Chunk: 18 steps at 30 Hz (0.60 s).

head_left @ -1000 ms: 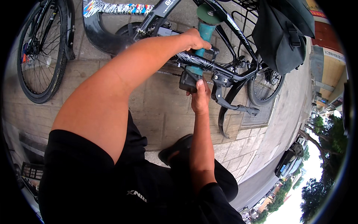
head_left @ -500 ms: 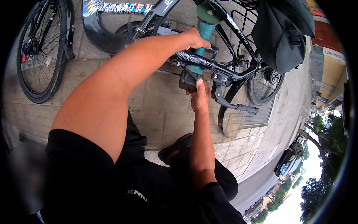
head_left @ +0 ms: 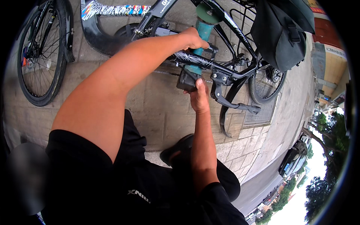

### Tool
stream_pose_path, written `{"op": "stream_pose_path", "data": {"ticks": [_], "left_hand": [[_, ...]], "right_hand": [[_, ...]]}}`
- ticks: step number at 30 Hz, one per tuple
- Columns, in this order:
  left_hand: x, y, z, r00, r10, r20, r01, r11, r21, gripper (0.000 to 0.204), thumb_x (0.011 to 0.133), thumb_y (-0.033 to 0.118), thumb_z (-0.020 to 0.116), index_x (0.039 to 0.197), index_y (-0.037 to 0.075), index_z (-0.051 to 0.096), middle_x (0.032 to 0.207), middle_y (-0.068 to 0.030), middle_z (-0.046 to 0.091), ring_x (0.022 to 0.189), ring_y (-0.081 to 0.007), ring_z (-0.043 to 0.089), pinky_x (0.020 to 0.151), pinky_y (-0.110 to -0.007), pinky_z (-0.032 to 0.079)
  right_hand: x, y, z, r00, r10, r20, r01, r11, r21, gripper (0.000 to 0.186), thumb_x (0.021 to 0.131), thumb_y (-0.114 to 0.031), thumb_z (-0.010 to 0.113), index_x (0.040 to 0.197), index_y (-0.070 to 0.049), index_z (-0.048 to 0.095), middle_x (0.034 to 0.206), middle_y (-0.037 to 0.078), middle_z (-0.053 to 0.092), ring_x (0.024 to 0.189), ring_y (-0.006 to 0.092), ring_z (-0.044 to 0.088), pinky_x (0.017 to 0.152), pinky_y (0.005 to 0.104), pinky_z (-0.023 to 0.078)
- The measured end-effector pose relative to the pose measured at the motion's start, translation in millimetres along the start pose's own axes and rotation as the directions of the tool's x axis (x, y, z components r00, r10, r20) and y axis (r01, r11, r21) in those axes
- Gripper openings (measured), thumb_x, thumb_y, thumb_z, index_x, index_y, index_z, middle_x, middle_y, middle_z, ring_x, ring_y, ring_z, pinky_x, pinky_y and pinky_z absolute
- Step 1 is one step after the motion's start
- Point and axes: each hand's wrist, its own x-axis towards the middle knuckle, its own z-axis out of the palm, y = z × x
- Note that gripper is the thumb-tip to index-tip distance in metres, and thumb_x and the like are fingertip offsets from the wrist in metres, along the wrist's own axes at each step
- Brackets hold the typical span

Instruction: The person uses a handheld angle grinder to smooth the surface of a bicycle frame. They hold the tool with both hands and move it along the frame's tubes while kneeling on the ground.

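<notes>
A teal cordless angle grinder (head_left: pixel 204 30) with a round green disc (head_left: pixel 209 14) at its far end is held across a black bicycle frame (head_left: pixel 195 59) patterned in white. My left hand (head_left: pixel 193 39) is closed around the middle of the grinder's body. Down at the near end, my right hand (head_left: pixel 200 96) grips by the black battery pack (head_left: pixel 186 80), thumb along its side. Whether the disc touches the frame I cannot tell. A crank and pedal (head_left: pixel 213 51) sit just right of my left hand, and a black kickstand (head_left: pixel 225 101) extends right of my right hand.
A front wheel (head_left: pixel 41 56) stands at the left, near a curved black fender (head_left: pixel 93 39). Black pannier bags (head_left: pixel 275 37) hang over the rear wheel (head_left: pixel 268 84). My black shoe (head_left: pixel 176 150) rests on the paving. Parked cars (head_left: pixel 294 159) line the road at the right.
The grinder and both hands have shifted very slightly to the left. My grip is the same, and the bicycle stays almost in place.
</notes>
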Motion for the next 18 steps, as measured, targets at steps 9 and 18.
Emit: {"op": "stream_pose_path", "data": {"ticks": [9,18], "left_hand": [[15.5,-6.8,9.1,0.999,0.036,0.028,-0.034,0.998,-0.051,0.056,0.078,0.035,0.097,0.107,-0.009,0.078,0.1,-0.0188,0.077,0.08,-0.0246,0.074,0.071,-0.04,0.059],[17.0,-5.9,9.3,0.998,0.053,0.033,-0.056,0.993,0.106,0.063,0.074,0.044,0.098,0.104,-0.008,0.079,0.1,-0.0182,0.077,0.081,-0.0235,0.074,0.074,-0.039,0.059]], "right_hand": [[34.0,2.1,-8.4,0.999,0.044,-0.002,-0.042,0.958,0.285,0.049,0.099,-0.031,0.065,0.136,0.001,0.065,0.131,0.008,0.069,0.128,0.0215,0.059,0.115,0.0378,0.041],[48.6,-20.1,8.5,0.997,-0.008,0.081,-0.013,0.966,0.258,0.043,0.093,-0.017,0.076,0.132,-0.001,0.067,0.121,0.007,0.073,0.112,0.0184,0.067,0.104,0.0364,0.05]]}}
